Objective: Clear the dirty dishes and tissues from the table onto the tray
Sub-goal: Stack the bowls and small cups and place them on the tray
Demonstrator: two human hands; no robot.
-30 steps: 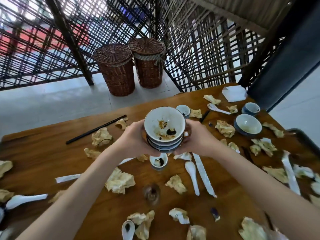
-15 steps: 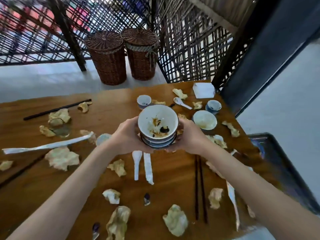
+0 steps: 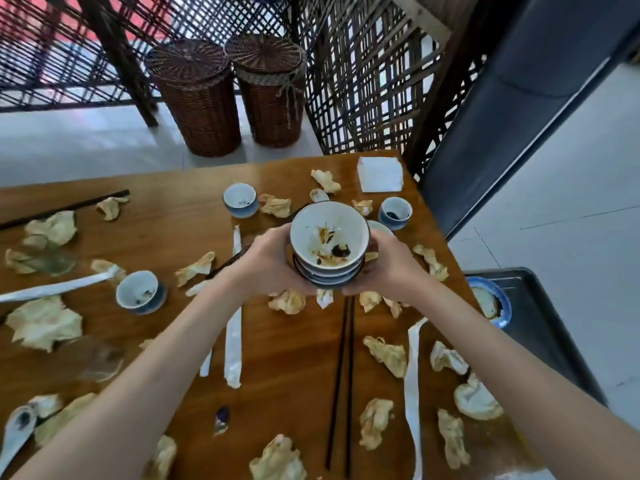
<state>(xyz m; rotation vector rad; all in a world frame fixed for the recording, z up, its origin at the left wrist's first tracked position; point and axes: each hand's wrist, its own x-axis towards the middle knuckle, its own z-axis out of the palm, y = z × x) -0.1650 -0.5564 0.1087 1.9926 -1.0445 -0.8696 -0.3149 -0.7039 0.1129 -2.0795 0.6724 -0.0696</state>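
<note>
I hold a stack of dirty white bowls (image 3: 329, 244) above the wooden table (image 3: 287, 355), my left hand (image 3: 268, 263) cupping its left side and my right hand (image 3: 389, 268) its right. Sauce stains the top bowl. The dark tray (image 3: 540, 327) sits off the table's right edge with a blue-rimmed plate (image 3: 493, 301) in it. Small cups (image 3: 240, 199) (image 3: 394, 213) (image 3: 140, 292), a white spoon (image 3: 15, 433), black chopsticks (image 3: 341, 382) and several crumpled tissues (image 3: 43, 322) lie scattered on the table.
A folded white napkin stack (image 3: 380, 174) lies at the far right corner. Two wicker baskets (image 3: 197, 98) (image 3: 272, 88) stand on the floor beyond the table, before a lattice screen. A dark panel (image 3: 512, 109) rises at the right.
The view has swung right along the table with the bowl stack held in both hands. The tray with its plate is now plainly in sight at the right.
</note>
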